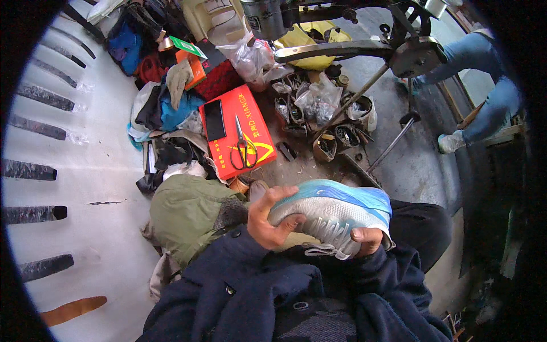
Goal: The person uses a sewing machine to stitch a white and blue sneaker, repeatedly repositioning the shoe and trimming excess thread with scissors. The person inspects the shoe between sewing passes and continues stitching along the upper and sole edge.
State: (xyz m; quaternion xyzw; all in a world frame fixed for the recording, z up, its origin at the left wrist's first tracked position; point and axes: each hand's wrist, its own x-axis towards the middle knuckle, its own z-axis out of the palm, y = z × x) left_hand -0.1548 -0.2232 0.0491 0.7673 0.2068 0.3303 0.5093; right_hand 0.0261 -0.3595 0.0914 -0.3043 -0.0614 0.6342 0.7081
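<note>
A white mesh sneaker (342,208) with a light blue and deeper blue sole is held in front of my body, tilted so the sole's side faces up and away. My left hand (270,219) grips its left end, thumb on the upper and fingers over the sole edge. At the other end, beside the loose white laces (333,231), my right hand (367,238) has its thumb pressed on the shoe; its other fingers are hidden. Beyond the sneaker, black-handled scissors (240,137) and a black phone-like slab (215,121) rest on a red box (256,111).
A dark metal machine with a long arm (336,50) and rods stands ahead. Small containers (325,147) of parts and plastic bags (319,102) crowd the floor. Cloth heaps (185,214) lie left. At right is another person's jeans-clad leg (484,85).
</note>
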